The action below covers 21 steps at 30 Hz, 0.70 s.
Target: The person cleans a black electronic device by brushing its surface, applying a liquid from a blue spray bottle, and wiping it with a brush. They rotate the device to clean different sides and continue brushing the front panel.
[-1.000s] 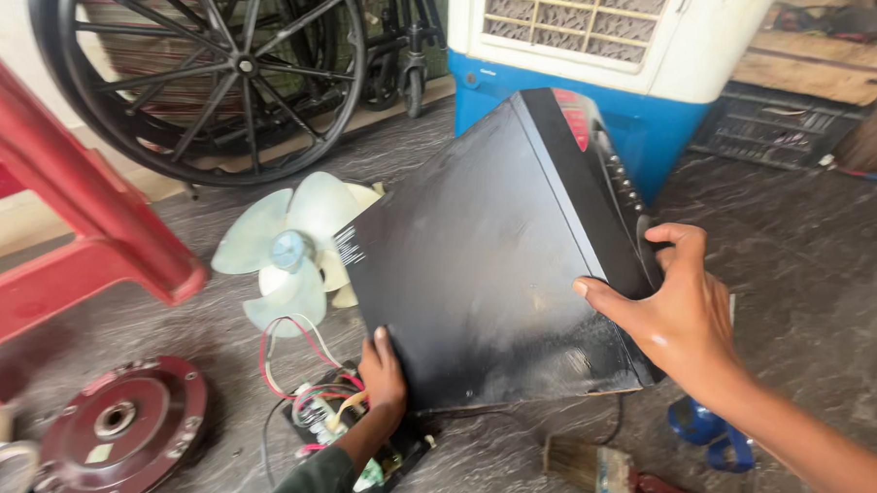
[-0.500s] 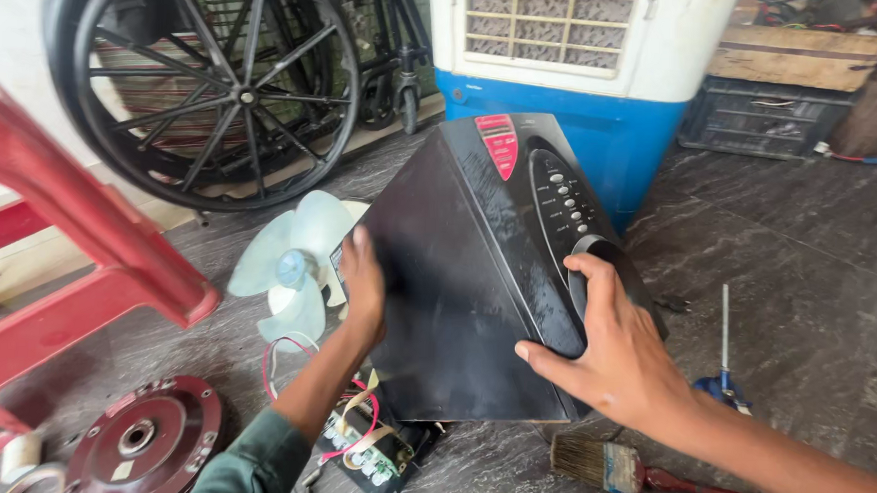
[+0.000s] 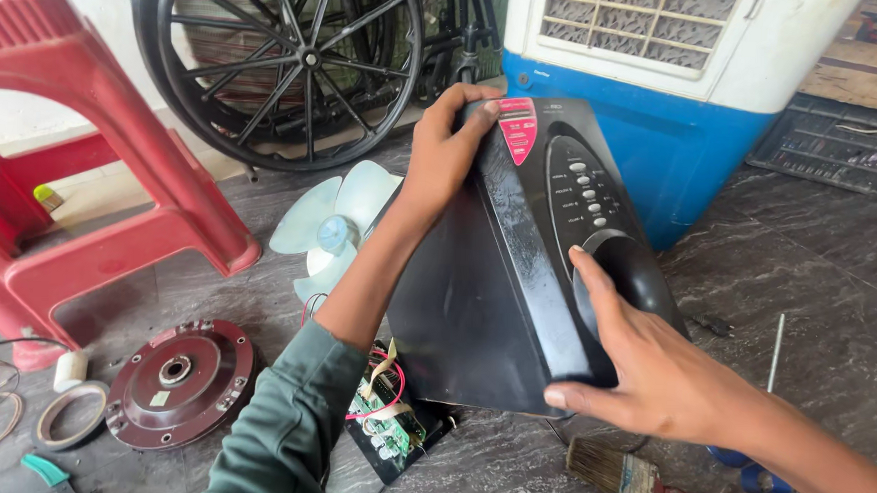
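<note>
Head view: left hand [image 3: 442,145] now atop black casing [image 3: 475,306], seemingly tilted.

Light was soft, even daylight, fairly bright, no hard shadows anywhere. It seemed to come from above and behind the camera, w/ a pale sheen running along the slanted edge of the black appliance casing [image 3: 515,278] and a dull reflection on its round knob [image 3: 624,272]. Only faint shade sat under the red plastic stool [image 3: 91,166] and beneath the casing on the grey stone floor [image 3: 805,318]. The white cooler grille [image 3: 650,30] at the top edge looked nearly blown out. Focus was sharp mid-frame; the right hand [image 3: 648,380] and paintbrush [image 3: 625,474] near the bottom edge were slightly soft. Wide-angle stretch showed at the corners, esp. the wheelchair wheel [image 3: 280,66].
</note>
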Available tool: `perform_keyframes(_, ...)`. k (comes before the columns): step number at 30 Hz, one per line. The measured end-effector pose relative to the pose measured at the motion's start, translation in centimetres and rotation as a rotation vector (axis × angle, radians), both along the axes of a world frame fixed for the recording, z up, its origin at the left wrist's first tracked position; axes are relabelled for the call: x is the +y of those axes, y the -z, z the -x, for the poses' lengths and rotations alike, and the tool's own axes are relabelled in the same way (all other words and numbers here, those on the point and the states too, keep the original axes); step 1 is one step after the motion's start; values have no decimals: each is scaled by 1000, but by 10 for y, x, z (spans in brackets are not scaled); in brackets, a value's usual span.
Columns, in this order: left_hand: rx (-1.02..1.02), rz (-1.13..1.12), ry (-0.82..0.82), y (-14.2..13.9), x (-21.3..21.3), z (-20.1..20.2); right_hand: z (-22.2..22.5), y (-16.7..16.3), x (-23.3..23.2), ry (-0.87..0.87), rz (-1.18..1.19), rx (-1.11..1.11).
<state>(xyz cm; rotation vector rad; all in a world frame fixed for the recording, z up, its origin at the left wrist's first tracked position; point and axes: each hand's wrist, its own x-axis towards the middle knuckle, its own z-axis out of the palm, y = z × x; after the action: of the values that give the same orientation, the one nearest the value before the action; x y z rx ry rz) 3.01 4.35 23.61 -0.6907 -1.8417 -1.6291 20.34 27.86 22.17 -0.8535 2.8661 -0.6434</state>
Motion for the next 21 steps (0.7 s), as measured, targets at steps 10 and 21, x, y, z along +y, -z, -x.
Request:
perform_keyframes(10, -196, 182, -96, -5, -13, 4, -13, 43, -5, -94, 67, -68)
perform_keyframes(21, -164, -12, 25, -5, -15, 12, -5, 292, 74, -502, -753, -136)
